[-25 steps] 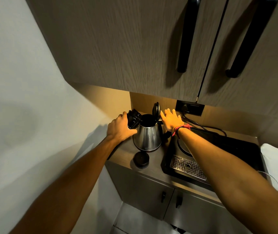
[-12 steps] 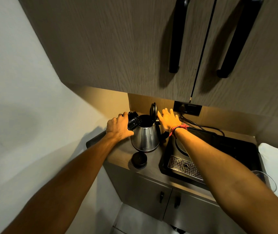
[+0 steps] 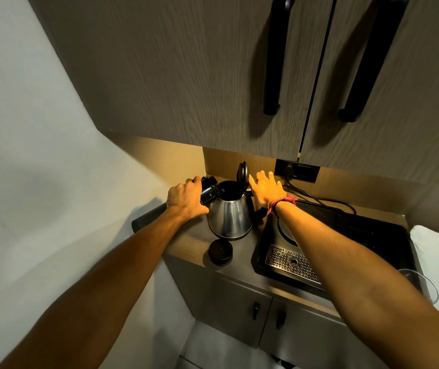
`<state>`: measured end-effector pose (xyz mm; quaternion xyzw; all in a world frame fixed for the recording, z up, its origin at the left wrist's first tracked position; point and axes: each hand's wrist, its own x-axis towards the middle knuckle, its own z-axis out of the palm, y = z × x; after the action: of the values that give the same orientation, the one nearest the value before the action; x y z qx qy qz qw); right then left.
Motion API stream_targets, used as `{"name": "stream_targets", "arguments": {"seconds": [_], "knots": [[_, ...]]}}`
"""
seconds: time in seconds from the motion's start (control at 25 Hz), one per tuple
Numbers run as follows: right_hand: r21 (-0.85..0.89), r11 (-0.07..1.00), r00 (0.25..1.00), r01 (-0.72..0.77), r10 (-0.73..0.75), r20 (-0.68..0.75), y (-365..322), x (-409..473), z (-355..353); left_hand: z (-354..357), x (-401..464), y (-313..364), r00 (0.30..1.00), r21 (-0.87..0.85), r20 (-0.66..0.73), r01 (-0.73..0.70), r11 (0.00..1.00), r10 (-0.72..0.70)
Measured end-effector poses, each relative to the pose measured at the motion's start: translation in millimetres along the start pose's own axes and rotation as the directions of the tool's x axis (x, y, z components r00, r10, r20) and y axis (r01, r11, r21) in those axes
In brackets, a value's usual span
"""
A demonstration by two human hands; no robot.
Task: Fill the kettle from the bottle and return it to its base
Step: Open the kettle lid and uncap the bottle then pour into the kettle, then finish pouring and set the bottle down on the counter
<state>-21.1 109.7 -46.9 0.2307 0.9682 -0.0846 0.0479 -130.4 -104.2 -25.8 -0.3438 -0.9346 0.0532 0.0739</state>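
Observation:
A steel kettle (image 3: 230, 218) stands on the counter with its black lid (image 3: 242, 173) flipped upright. My left hand (image 3: 186, 199) grips a black bottle (image 3: 210, 191) lying tilted, its mouth at the kettle's open top. The bottle's rear end (image 3: 146, 221) sticks out under my left forearm. My right hand (image 3: 267, 189) is spread flat just right of the lid, thumb touching it, and holds nothing. A black round cap (image 3: 221, 253) lies on the counter in front of the kettle. I cannot see any water.
A black tray (image 3: 373, 235) with a perforated metal grate (image 3: 290, 262) and a round disc (image 3: 285, 231) sits right of the kettle. A cable (image 3: 319, 201) runs from a wall socket (image 3: 297, 170). Wall cabinets hang close overhead. A white wall bounds the left.
The bottle's rear end has come into view below my left forearm. Both hands stay at the kettle, and the lid stays up.

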Motion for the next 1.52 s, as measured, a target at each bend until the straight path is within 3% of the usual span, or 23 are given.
{"name": "stream_targets", "arguments": {"seconds": [0.52, 0.92, 1.04, 1.2, 1.32, 1.52], "knots": [[0.098, 0.994, 0.999, -0.051, 0.053, -0.014, 0.4, 3.3, -0.5, -6.3, 3.0, 1.7, 1.000, 0.059, -0.005, -0.009, 0.998, 0.010], [-0.009, 1.000, 1.000, 0.014, -0.014, 0.005, 1.7, 1.8, -0.2, -7.5, 4.3, 7.5, 0.999, 0.094, -0.026, -0.021, 0.995, 0.024], [0.064, 0.998, 1.000, -0.027, 0.028, -0.010, 2.6, 4.6, 0.2, -7.3, 7.1, 6.6, 0.998, 0.072, -0.041, -0.034, 0.997, 0.037], [0.045, 0.999, 1.000, -0.008, 0.008, 0.000, 2.4, 4.6, -0.2, -5.7, 9.8, 4.8, 0.999, -0.063, -0.052, -0.020, 0.998, 0.017], [-0.042, 0.998, 0.999, 0.041, -0.040, 0.015, 1.8, 3.0, -0.1, -1.7, 10.5, 4.4, 0.994, -0.289, -0.098, 0.011, 0.957, -0.041], [0.021, 0.996, 0.996, 0.092, -0.092, -0.015, -0.8, 4.6, -0.2, 15.5, 9.4, 2.9, 0.982, -0.685, -0.065, 0.084, 0.723, -0.175]]}}
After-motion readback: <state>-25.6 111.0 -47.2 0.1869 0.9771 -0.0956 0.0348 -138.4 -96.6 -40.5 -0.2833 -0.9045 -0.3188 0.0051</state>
